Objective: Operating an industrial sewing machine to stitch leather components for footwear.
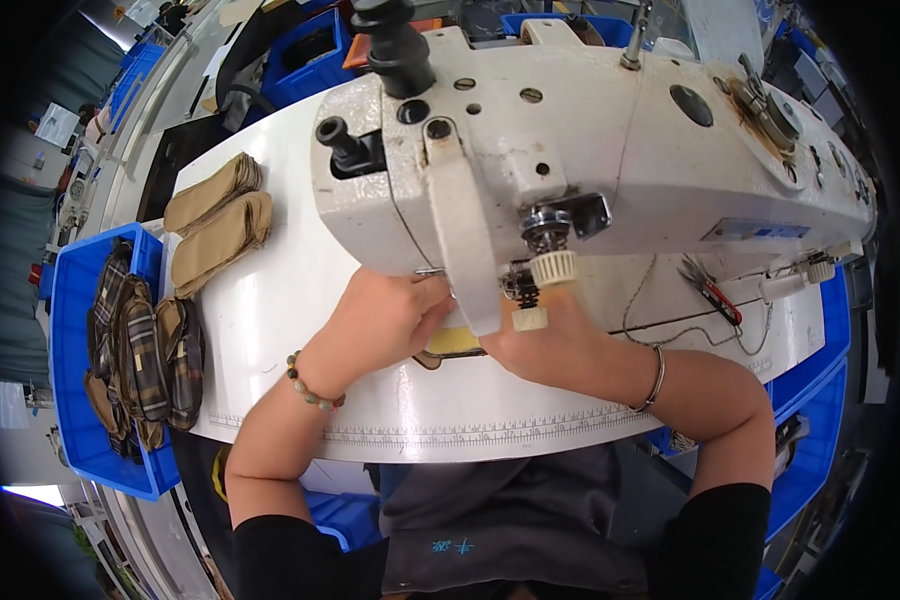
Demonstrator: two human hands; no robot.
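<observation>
Under the head of a white sewing machine (590, 140), both hands are at a small fabric piece (454, 341) with a yellow face and a dark brown curved edge. My left hand (395, 315) has its fingers bent and closed on the left side of the piece, close to the needle area. On the opposite side, my right hand (545, 338) grips the piece's right edge, its fingers partly covered by the machine's tension knobs (554, 268). The machine's white lever (460, 230) hides the middle of the work and the needle.
Two stacks of tan fabric pieces (220, 240) lie on the white table (370, 410) at the left. Beside it stands a blue bin (75, 400) of plaid fabric items (142, 350). Red-handled thread snips (712, 295) and loose cord (660, 335) lie at the right.
</observation>
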